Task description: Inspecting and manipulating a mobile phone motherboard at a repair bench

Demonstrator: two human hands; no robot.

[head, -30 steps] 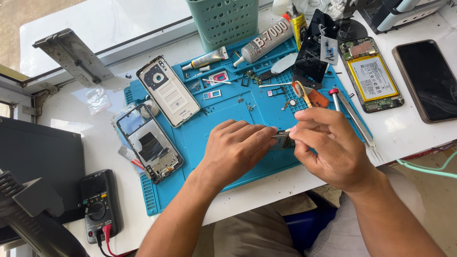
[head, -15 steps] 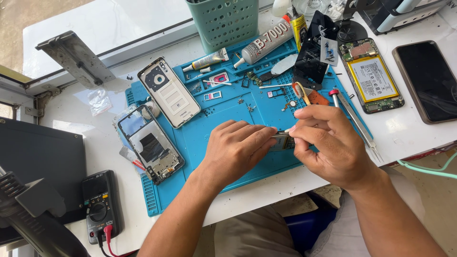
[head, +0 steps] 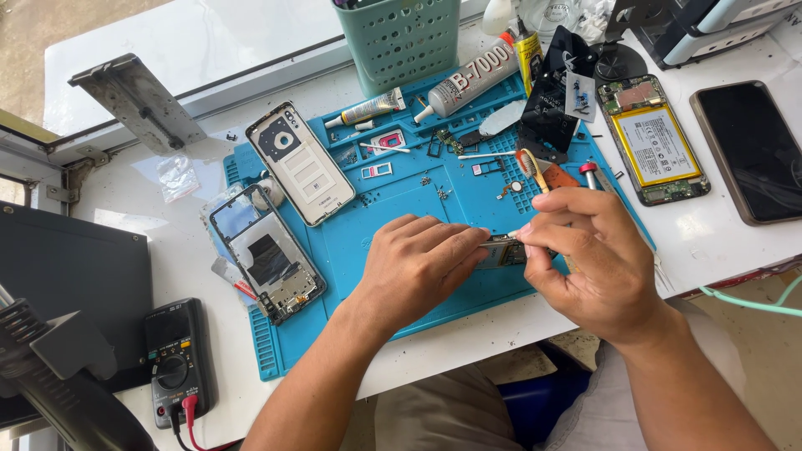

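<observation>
At the near edge of the blue repair mat we see both hands meeting over a small circuit board. Left hand, fingers curled, pins the board down against the mat. Right hand pinches a thin pale tool between thumb and forefinger, tip touching the board's right end.

Judgement: this step goes best with the board held flat and steady, light pressure at the tip, wrists resting on the surface.

Outward: a white phone back cover lies at far left on the mat, a stripped phone frame nearer left, straddling the mat's edge. Glue tube and green basket sit far centre. Opened phone with battery and a dark phone lie right, off the mat. Multimeter near left.

Hard to make out: most of the board is hidden beneath the fingers; the tool's kind is unclear; tiny parts on the mat are too small to tell.
</observation>
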